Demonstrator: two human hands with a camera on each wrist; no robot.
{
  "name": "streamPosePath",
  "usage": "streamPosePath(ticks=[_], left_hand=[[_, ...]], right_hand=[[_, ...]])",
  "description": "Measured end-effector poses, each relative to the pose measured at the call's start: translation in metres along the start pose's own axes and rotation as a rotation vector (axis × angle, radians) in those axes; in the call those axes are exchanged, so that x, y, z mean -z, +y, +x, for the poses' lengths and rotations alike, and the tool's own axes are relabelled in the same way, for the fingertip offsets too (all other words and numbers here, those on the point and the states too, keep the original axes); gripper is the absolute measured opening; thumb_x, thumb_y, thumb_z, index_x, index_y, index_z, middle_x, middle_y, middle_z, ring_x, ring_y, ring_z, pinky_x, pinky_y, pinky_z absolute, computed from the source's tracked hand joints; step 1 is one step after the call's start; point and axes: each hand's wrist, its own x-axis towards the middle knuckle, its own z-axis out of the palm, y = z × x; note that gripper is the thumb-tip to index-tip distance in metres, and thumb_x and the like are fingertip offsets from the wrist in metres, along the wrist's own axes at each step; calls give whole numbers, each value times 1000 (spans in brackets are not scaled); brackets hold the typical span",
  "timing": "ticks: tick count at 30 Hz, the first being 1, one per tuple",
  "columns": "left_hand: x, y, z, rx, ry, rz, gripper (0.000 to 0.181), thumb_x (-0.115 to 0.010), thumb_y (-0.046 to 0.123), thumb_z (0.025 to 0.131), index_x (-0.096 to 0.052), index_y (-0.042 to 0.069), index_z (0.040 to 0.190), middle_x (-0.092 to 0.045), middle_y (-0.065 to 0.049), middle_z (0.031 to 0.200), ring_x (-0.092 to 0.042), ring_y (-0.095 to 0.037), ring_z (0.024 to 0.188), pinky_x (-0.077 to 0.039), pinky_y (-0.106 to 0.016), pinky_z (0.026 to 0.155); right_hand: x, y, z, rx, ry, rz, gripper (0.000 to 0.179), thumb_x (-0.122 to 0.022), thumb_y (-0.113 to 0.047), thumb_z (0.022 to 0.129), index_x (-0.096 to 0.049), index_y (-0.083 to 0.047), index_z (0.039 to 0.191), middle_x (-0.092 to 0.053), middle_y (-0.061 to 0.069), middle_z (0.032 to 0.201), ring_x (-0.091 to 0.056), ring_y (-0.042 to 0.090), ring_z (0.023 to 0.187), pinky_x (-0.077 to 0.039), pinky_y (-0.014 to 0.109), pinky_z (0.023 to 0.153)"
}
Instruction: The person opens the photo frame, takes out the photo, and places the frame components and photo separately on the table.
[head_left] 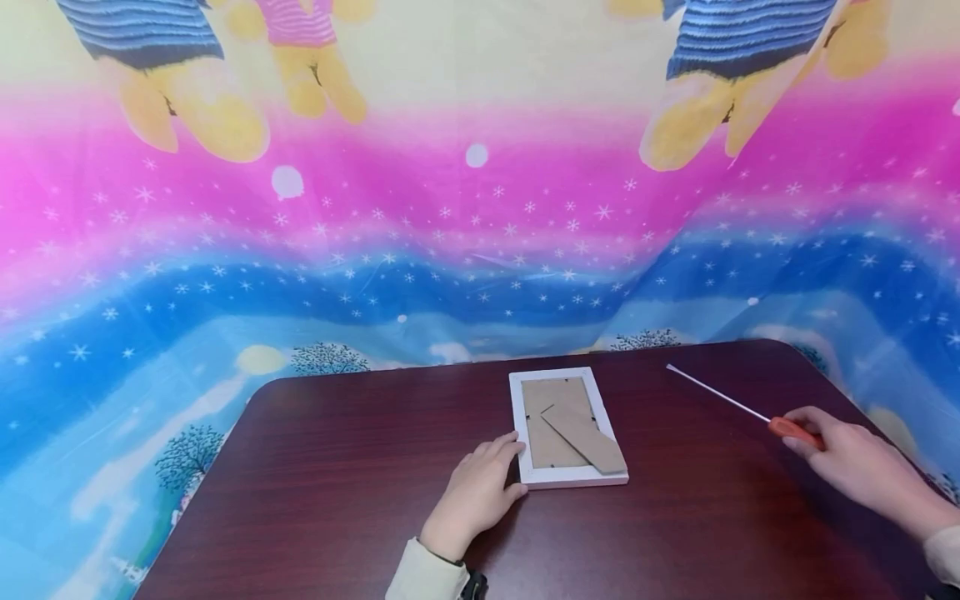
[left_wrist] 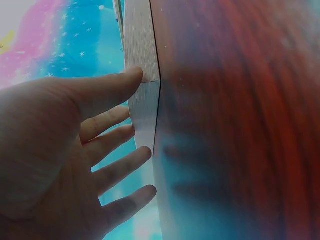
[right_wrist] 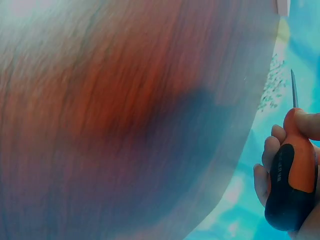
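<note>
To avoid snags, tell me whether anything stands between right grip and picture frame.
Nothing visible stands between the right grip, holding the screwdriver, and the picture frame; the left grip is at its opposite side.

Open tabletop (head_left: 690, 467) leaves passage between 2 obstacles: the picture frame (head_left: 568, 427) and screwdriver (head_left: 791, 430), apparently held aloft.

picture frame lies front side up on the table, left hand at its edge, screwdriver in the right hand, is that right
Not quite: the head view shows the picture frame lying back side up, stand showing. The rest holds: left hand at its edge, screwdriver in the right hand.
</note>
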Motion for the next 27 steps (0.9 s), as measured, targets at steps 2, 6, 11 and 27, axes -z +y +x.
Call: streamPosePath(ticks=[2, 6, 11, 27], left_hand=[[0, 0, 1, 2, -2, 7, 55, -73, 30, 91, -56, 12, 140, -47, -3, 149, -48, -25, 132, -42, -48, 103], [2, 3, 2, 0, -10, 22, 58, -74, 32, 90, -54, 12, 141, -46, -3, 151, -47, -25, 133, -42, -49, 103], [1, 2, 4, -4, -17, 57, 62, -74, 37, 90, -54, 12, 142, -45, -3, 152, -47, -25, 134, -42, -49, 103], [5, 4, 24, -17, -67, 106, 77, -71, 55, 86, -50, 9, 145, -43, -8, 152, -44, -25, 136, -42, -50, 103]], right_hand=[[-1, -7, 0, 7, -4, 5, 40, -62, -24, 98, -54, 7, 121, -58, 1, 74, -46, 18, 58, -34, 34, 53], [0, -23, -3, 7, -37, 10, 36, -61, -22, 98, -56, 2, 123, -53, 0, 70, -42, 18, 54, -31, 34, 51], [0, -42, -9, 36, -55, -6, 32, -64, -22, 96, -58, -6, 123, -47, -2, 65, -40, 16, 51, -29, 32, 47], [-11, -103, -9, 210, 6, -9, 27, -70, -47, 90, -66, -26, 105, -44, -11, 64, -37, 6, 53, -29, 29, 51]])
